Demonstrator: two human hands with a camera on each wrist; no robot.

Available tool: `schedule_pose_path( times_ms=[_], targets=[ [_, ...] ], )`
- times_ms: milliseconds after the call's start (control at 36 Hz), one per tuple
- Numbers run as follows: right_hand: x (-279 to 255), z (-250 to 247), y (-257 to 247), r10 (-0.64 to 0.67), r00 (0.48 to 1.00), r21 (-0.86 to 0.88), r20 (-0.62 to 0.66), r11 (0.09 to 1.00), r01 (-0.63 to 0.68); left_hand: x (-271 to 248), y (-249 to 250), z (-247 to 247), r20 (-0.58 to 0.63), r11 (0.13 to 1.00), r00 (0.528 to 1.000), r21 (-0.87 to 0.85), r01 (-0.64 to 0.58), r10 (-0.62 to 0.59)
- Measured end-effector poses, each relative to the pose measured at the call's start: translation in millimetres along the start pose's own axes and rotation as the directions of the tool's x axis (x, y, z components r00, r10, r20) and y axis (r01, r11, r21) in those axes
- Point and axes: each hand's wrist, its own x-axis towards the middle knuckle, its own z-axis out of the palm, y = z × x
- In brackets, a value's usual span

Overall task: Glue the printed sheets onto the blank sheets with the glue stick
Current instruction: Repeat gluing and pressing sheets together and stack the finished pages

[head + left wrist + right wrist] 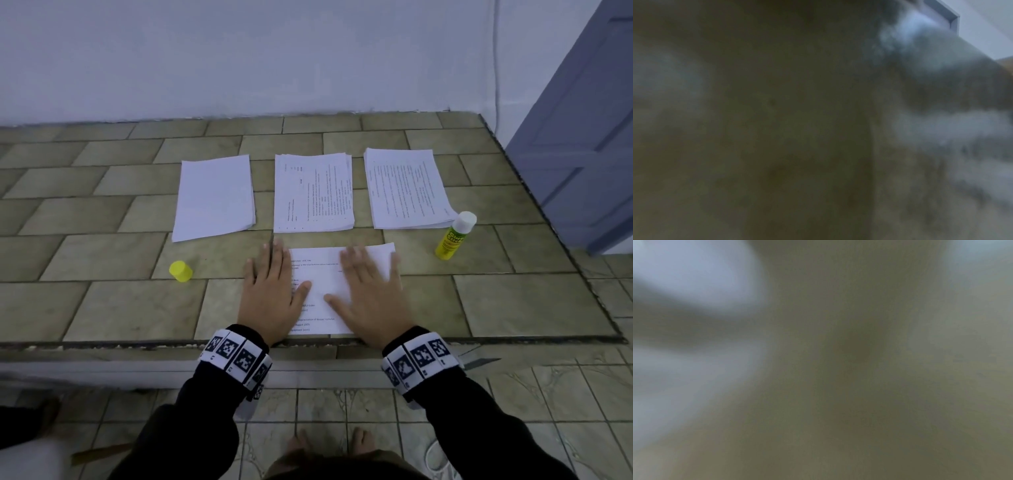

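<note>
Tiled ledge (113, 253), olive-tan rectangular tiles, spanning mid-frame of the head view. Lying directly on it:
- blank sheet stack (214, 197), upper centre-left
- printed stack (313, 192), centre
- second printed stack (407, 188), centre-right
- single printed sheet (325, 291), at the near edge, lower centre
- yellow cap (181, 271), left
- glue stick (454, 236), upright, uncapped, right
</note>
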Motion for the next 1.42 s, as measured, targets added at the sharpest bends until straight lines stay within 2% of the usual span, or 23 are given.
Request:
schedule_pose_path(
  times_ms=[56, 83, 250, 333, 389, 472, 556, 694, 805, 917, 1000, 1083, 1167, 1278, 1333, 1417],
  targets=[
    [-1.5, 3.1, -5.9, -0.102, 0.994, 0.021, 0.047, 0.995, 0.101, -0.1, -0.1, 0.1, -0.001, 1.0, 1.0, 0.004, 0.0, 0.0],
    [-2.2, 3.3, -3.8, -0.102, 0.993, 0.023, 0.061, 0.995, 0.101, 0.2, 0.2, 0.7, 0.0, 1.0, 1.0, 0.005, -0.002, 0.002],
    [-3.5, -5.6, 32.9, 0.119, 0.99, -0.018, 0.078, 0.993, -0.118, 1.4, -2.6, 2.4, -0.012, 1.0, 1.0, 0.001, -0.008, 0.008],
    [-5.8, -12.9, 45.5, 0.144, 0.984, -0.005, 0.107, 0.989, -0.145, 1.0, -1.2, 1.8, -0.01, 1.0, 1.0, -0.001, -0.012, 0.012],
    [-7.4, -25.1, 43.7, 0.158, 0.977, 0.059, 0.141, 0.984, -0.168, 0.8, -1.6, 2.2, -0.011, 1.0, 1.0, -0.002, -0.01, 0.01],
    [-9.0, -52.6, 38.0, 0.22, 0.959, 0.294, 0.177, 0.918, -0.265, 1.2, -1.5, 3.5, 0.005, 1.0, 1.0, 0.01, -0.006, 0.006],
    [-9.0, -82.9, 34.3, 0.185, 0.975, 0.433, 0.12, 0.874, -0.219, 1.9, -1.9, 4.4, -0.006, 1.0, 1.0, -0.014, -0.007, 0.006],
    [12.0, -106.4, 27.4, 0.071, 0.993, 0.302, 0.097, 0.948, -0.097, 1.6, -2.2, 3.8, 0.007, 1.0, 1.0, -0.024, -0.004, 0.004],
    [36.3, -92.1, 27.2, 0.07, 0.973, 0.091, 0.218, 0.992, -0.091, 0.5, -0.9, 2.4, 0.018, 1.0, 1.0, -0.031, -0.003, 0.004],
    [46.1, -76.0, 33.8, 0.056, 0.972, -0.1, 0.226, 0.994, -0.034, 1.0, -0.5, 0.4, 0.033, 0.999, 0.999, -0.036, 0.008, -0.007],
    [51.2, -72.9, 38.6, 0.076, 0.975, -0.143, 0.211, 0.989, -0.046, -0.1, -1.4, -0.8, 0.037, 0.999, 0.999, -0.037, 0.008, -0.007],
    [53.9, -74.3, 42.5, 0.086, 0.971, -0.099, 0.224, 0.993, -0.066, -1.0, -1.3, -0.9, 0.027, 0.999, 1.0, -0.051, 0.01, -0.009],
    [56.3, -82.6, 47.7, 0.085, 0.975, 0.022, 0.205, 0.996, -0.091, -2.1, -3.1, -0.8, 0.001, 0.993, 1.0, -0.121, 0.013, -0.013],
    [56.6, -105.2, 57.4, 0.048, 0.984, 0.184, 0.171, 0.98, -0.079, -4.3, -5.9, -1.9, -0.113, 0.953, 0.994, -0.3, -0.032, -0.003],
    [56.9, -119.8, 61.7, 0.041, 0.992, 0.241, 0.118, 0.968, -0.068, -4.5, -7.3, -3.2, -0.178, 0.905, 0.984, -0.421, -0.065, -0.012],
    [61.2, -137.5, 68.5, 0.103, 0.995, 0.328, -0.002, 0.94, -0.097, -3.2, -10.7, -2.6, -0.252, 0.808, 0.964, -0.583, -0.085, -0.081]
  ],
)
